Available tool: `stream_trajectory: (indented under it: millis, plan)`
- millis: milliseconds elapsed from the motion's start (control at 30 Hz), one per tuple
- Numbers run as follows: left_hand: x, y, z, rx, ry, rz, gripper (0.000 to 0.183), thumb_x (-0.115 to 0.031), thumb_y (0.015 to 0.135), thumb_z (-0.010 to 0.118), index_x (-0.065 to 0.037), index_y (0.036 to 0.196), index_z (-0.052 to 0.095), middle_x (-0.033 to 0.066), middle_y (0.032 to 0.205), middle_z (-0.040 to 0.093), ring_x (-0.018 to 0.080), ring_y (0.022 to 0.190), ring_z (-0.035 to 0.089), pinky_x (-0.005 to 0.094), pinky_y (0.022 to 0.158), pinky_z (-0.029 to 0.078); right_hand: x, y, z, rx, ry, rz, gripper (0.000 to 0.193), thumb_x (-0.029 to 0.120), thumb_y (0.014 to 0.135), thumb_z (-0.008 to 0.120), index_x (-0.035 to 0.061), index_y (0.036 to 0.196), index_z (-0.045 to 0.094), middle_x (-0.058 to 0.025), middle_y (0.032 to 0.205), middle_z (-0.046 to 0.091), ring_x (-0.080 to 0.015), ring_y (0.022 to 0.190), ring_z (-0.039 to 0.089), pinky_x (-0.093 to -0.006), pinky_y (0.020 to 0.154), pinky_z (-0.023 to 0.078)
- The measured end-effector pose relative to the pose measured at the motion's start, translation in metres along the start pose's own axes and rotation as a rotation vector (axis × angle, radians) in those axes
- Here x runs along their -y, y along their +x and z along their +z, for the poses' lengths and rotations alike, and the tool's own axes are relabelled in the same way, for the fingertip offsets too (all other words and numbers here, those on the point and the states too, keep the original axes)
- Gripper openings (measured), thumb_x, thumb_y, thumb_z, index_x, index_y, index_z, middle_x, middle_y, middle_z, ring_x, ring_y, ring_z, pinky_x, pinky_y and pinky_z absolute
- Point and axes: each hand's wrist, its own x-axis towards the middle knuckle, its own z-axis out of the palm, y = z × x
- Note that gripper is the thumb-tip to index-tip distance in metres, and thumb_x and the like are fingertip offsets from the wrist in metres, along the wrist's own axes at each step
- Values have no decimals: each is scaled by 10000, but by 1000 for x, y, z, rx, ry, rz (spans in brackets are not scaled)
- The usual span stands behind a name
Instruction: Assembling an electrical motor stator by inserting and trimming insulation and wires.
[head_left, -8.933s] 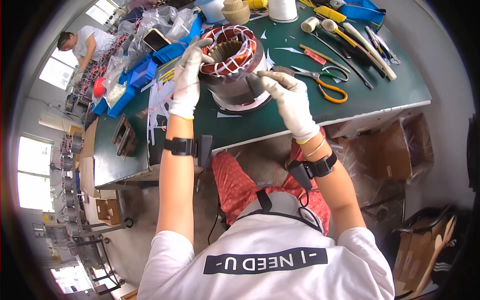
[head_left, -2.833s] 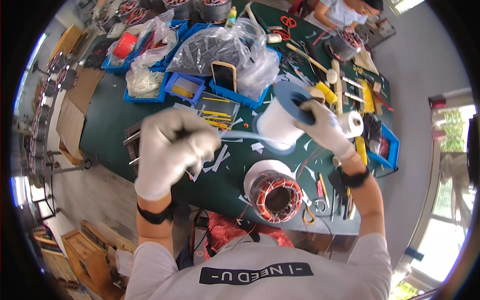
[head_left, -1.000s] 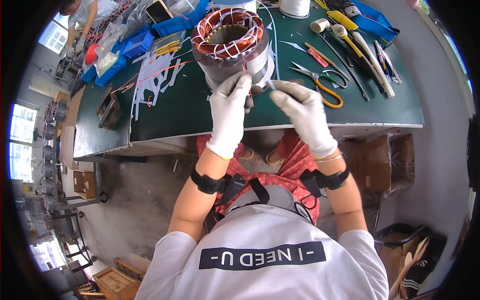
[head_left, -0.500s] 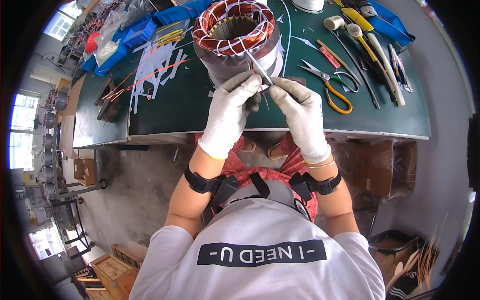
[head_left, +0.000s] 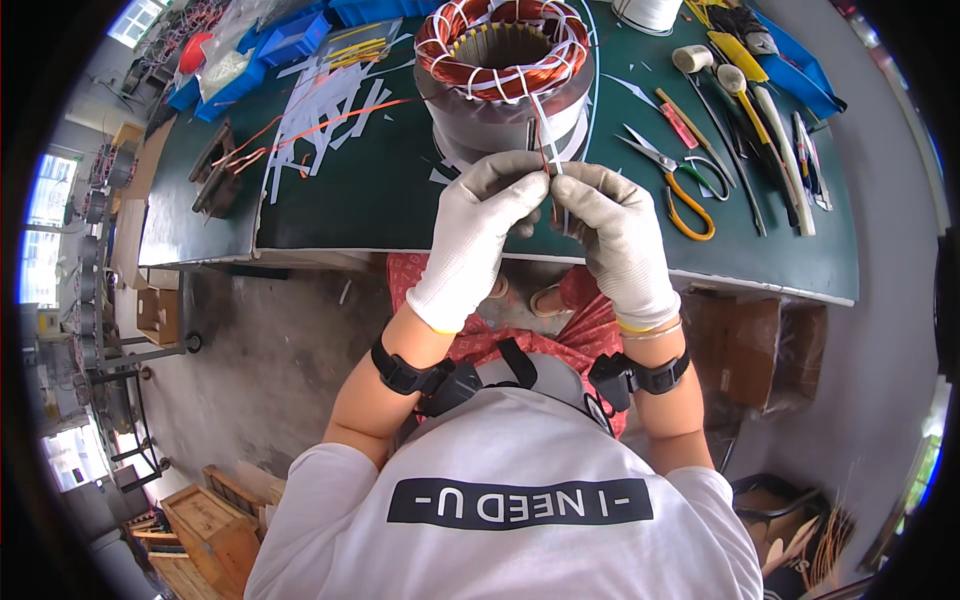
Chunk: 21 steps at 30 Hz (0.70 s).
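A motor stator (head_left: 470, 118) with bound copper windings stands near the front edge of the green bench, just beyond my hands. My left hand (head_left: 490, 220), in a white work glove, is closed in a pinch on thin reddish copper wire ends (head_left: 543, 150). Close against it, my right hand (head_left: 615, 225), gloved alike, pinches a narrow white sleeve (head_left: 552, 138) that runs down from the windings. The fingertips of both hands nearly meet. Curled fingers hide the lower ends of the wires and sleeve.
To the right lie scissors (head_left: 685, 205) with orange and green handles, mallets (head_left: 735, 80) and several rod-like tools. White paper strips (head_left: 318, 125), orange wires (head_left: 335, 123) and a dark metal block (head_left: 212, 175) are on the left. Blue bins (head_left: 292, 42) line the back.
The whole view has shifted a little, so the stator and tools appear farther right. The white sleeve now stands more upright, and both hands still pinch in front of the stator.
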Motion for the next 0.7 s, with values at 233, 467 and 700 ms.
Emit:
stream_trajectory:
  millis: [233, 467, 700]
  plan:
    - [12, -16, -1, -39, -40, -93, 207, -151, 990, 626, -25, 1149, 665, 18, 1004, 692, 88, 866, 623, 247, 771, 480, 0, 5, -1, 33, 80, 109, 248, 180, 917, 730, -24, 1059, 739, -9, 844, 676, -64, 725, 537, -222, 684, 438]
    - [8, -18, 8, -65, 55, -68, 246, -140, 972, 653, -16, 1184, 668, 12, 1028, 687, 83, 912, 605, 243, 825, 463, 1, 3, 1, -2, -43, 35, 237, 153, 919, 711, -37, 1058, 731, -29, 888, 700, -102, 827, 597, -255, 787, 479]
    - [12, -19, 18, -97, -22, -26, 229, -125, 950, 689, 29, 1119, 700, 33, 1018, 708, 78, 919, 626, 240, 843, 498, -5, 5, 6, 32, 124, 15, 207, 131, 930, 697, -26, 1060, 727, -39, 951, 709, -101, 854, 611, -253, 819, 482]
